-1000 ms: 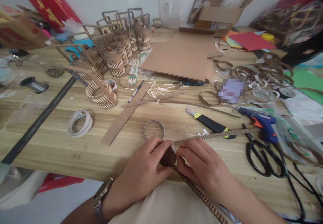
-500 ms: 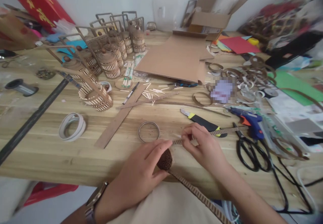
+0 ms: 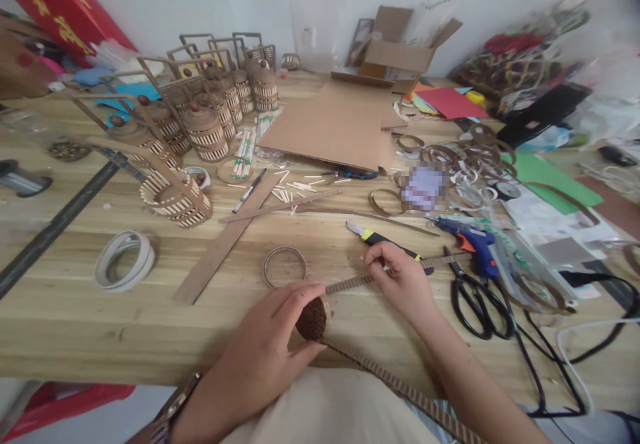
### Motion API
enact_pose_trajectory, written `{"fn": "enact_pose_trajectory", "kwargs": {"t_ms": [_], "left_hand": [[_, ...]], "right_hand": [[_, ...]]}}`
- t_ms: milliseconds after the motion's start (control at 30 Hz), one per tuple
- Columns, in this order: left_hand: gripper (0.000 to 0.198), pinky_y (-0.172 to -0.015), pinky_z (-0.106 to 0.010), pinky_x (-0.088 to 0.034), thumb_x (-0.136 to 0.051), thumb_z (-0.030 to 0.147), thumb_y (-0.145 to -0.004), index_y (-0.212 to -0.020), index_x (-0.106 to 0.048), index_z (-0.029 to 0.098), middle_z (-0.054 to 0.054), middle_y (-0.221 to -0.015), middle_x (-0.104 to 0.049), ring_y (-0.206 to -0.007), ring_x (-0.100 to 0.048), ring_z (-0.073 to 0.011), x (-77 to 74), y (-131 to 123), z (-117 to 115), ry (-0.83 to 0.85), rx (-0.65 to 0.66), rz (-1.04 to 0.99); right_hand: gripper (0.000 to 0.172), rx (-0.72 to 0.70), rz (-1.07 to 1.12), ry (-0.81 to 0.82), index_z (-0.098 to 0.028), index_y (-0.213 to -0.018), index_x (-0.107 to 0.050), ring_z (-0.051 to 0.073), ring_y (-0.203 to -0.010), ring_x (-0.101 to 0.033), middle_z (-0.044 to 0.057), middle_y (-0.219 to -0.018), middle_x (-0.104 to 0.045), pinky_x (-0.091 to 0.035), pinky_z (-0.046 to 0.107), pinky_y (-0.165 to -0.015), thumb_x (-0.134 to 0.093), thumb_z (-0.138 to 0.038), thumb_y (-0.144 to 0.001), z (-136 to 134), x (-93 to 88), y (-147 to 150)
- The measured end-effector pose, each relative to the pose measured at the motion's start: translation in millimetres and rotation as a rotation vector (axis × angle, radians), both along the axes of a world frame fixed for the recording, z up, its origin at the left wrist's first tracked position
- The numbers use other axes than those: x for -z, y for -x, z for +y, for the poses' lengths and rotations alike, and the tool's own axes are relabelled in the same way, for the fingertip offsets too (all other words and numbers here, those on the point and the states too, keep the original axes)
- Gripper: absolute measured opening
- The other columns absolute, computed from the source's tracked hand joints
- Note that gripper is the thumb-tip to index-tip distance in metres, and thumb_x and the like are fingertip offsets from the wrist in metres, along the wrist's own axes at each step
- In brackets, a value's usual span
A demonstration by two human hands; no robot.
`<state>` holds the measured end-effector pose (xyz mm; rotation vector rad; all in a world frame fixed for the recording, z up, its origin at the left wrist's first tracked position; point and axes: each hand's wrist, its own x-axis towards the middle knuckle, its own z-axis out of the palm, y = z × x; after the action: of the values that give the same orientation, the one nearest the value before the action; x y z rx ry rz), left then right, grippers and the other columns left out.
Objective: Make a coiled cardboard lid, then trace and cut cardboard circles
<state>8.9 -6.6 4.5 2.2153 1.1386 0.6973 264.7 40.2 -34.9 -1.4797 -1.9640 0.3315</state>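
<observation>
My left hand [image 3: 270,347] is wrapped round a dark brown coil of corrugated cardboard [image 3: 311,319], with its round end facing me. From the coil's top a narrow corrugated cardboard strip [image 3: 347,285] runs to the right. My right hand [image 3: 400,287] pinches that strip a little way from the coil, and its far end passes beyond the hand toward the glue gun. Another length of corrugated strip [image 3: 400,385] trails from under the coil across my lap. Just beyond my left hand lies a thin ring [image 3: 285,268]. A utility knife [image 3: 380,237] rests behind my right hand.
On the right lie black-handled scissors [image 3: 483,304], a blue glue gun [image 3: 475,247] and loose cardboard loops. Small lidded baskets [image 3: 205,131] stand at the back left. A roll of white tape [image 3: 125,261], small sticks [image 3: 300,187] and a cardboard sheet [image 3: 330,124] also occupy the table.
My right hand has slid a little further right from the coil, so more strip shows between my hands. The whole view has shifted slightly. My left hand keeps its hold.
</observation>
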Motion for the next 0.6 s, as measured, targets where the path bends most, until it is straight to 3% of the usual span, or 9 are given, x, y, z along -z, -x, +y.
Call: {"fn": "enact_pose_trajectory", "kwargs": {"t_ms": [133,233,333,433,600], "left_hand": [[0.071,-0.099,-0.041,-0.056,-0.070,-0.002,-0.070,-0.130,-0.045,0.026,-0.006,-0.119,-0.069,-0.111,-0.067,-0.0231,0.9,0,-1,0.051,-0.050,-0.020],[0.068,-0.097,-0.041,-0.057,-0.072,0.002,-0.073,-0.131,-0.045,0.026,-0.006,-0.118,-0.069,-0.110,-0.067,-0.0230,2.7,1,-1,0.121,-0.103,-0.056],[0.065,-0.097,-0.041,-0.057,-0.071,0.007,-0.078,-0.134,-0.045,0.026,-0.006,-0.121,-0.068,-0.111,-0.066,-0.0226,4.2,2,0,0.169,-0.143,-0.096],[0.064,-0.099,-0.041,-0.056,-0.069,0.008,-0.079,-0.135,-0.045,0.027,-0.005,-0.125,-0.065,-0.113,-0.065,-0.0219,4.9,3,0,0.177,-0.159,-0.120],[0.064,-0.100,-0.042,-0.055,-0.067,0.005,-0.079,-0.135,-0.046,0.025,-0.006,-0.124,-0.066,-0.116,-0.064,-0.0227,4.8,2,0,0.182,-0.152,-0.119]], "right_hand": [[0.020,0.011,-0.093,-0.047,-0.021,-0.088,-0.069,0.024,-0.076,-0.064,0.005,-0.075,-0.071,-0.046,0.038,-0.072,-0.050,-0.021,-0.092,-1,6.3,2],[0.023,-0.006,-0.116,-0.109,-0.021,-0.090,-0.070,0.027,-0.089,-0.064,0.007,-0.085,-0.073,-0.046,0.043,-0.080,-0.049,-0.015,-0.091,-8,2.3,5],[0.018,-0.166,0.021,-0.096,-0.023,-0.096,-0.068,0.024,-0.090,-0.064,0.005,-0.089,-0.073,-0.049,0.041,-0.080,-0.055,-0.013,-0.090,-21,-13.1,12],[0.011,-0.355,0.180,-0.034,-0.024,-0.100,-0.067,0.022,-0.086,-0.066,0.005,-0.089,-0.070,-0.054,0.036,-0.075,-0.068,-0.025,-0.089,-34,-32.6,21],[0.014,-0.425,0.351,-0.069,-0.024,-0.089,-0.065,0.018,-0.069,-0.064,0.001,-0.072,-0.066,-0.053,0.032,-0.062,-0.068,-0.037,-0.092,-43,-52.0,35]]}}
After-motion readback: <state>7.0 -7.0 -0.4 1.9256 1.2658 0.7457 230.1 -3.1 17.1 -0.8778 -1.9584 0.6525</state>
